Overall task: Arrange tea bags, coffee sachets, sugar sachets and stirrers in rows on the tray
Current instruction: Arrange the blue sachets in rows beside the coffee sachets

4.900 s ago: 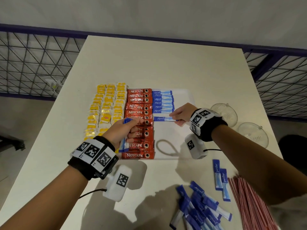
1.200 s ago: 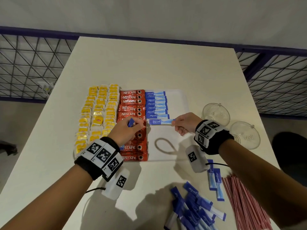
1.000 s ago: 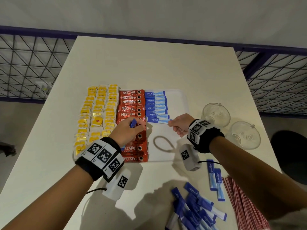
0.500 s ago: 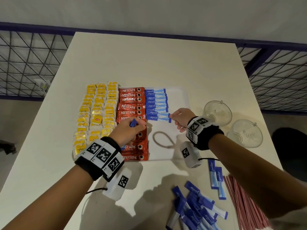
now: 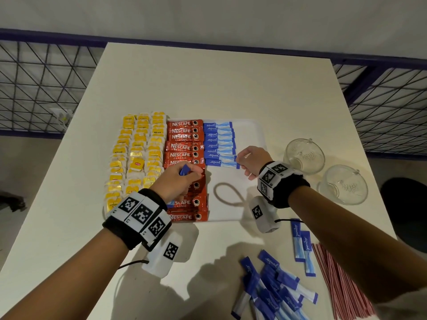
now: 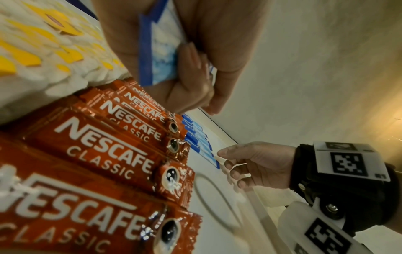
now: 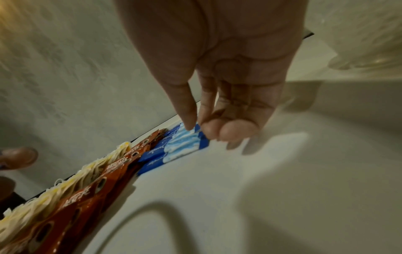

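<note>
The newest sugar sachet (image 5: 221, 163) now lies flat at the near end of the blue row on the tray (image 5: 258, 135), where a second ago it was hanging in the air just short of the row. The right hand (image 5: 250, 161) has come down with it, and its thumb and forefinger are together in a pinch on the sachet's right end, so it is set down but not yet let go. It sits a little skewed against the sachet above it, which I take to be why the fingers (image 7: 189, 120) are there, nudging it square.

The left hand (image 5: 178, 181) has not moved from above the coffee sachets (image 5: 184, 147), its grip clamped on a small stack of spare sugar sachets (image 6: 162, 56).

That makes about eight sugars in the row, which reaches roughly halfway down the tray towards its near edge. The tea bags (image 5: 138, 158) fill the tray's left side and the coffee row looks complete. A loose pile of sachets (image 5: 272, 292) waits at the near edge of the surface, and the stirrers (image 5: 342, 285) lie untouched at its near right corner, so the right strip of the tray is yet to be filled.
</note>
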Demonstrator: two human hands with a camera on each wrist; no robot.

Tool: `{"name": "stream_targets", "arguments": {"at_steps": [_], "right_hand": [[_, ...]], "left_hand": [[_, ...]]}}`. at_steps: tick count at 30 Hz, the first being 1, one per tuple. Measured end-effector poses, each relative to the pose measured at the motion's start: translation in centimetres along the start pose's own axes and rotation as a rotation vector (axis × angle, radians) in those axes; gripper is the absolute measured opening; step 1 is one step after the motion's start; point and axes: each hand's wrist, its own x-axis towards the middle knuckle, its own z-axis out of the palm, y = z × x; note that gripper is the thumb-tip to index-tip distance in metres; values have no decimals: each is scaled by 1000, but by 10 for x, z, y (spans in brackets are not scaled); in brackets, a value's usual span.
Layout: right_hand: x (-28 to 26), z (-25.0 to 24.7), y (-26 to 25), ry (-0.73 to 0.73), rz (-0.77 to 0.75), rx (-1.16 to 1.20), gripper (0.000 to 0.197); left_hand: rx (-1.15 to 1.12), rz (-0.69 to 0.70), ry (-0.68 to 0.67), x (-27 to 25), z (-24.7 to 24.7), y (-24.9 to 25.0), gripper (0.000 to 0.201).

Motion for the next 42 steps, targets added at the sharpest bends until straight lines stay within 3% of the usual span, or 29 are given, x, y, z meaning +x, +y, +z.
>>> {"name": "stream_targets", "arguments": {"at_steps": [8,20,23,31,35,42], "right_hand": [[0,5,1,-43,-26,-216,29],[6,7,4,1,-96,-223,33],[1,10,4,-13,-168,-238,38],[-8,18,-16,-97,-397,-458,30],[-7,21,-21,-125,-391,-550,42],[-5,19,-24,-137,-389,-562,43]], "left_hand": [[-15,-10,-6,0,1,0,12],[-13,-26,-19,1,-1,-1,14],[-14,-34,-20,2,-1,-1,10],[-22,-49,-24,2,0,1,10],[-46,-40,-21,0,-3,3,8],[-50,-45,-20,3,-6,-3,12]]}}
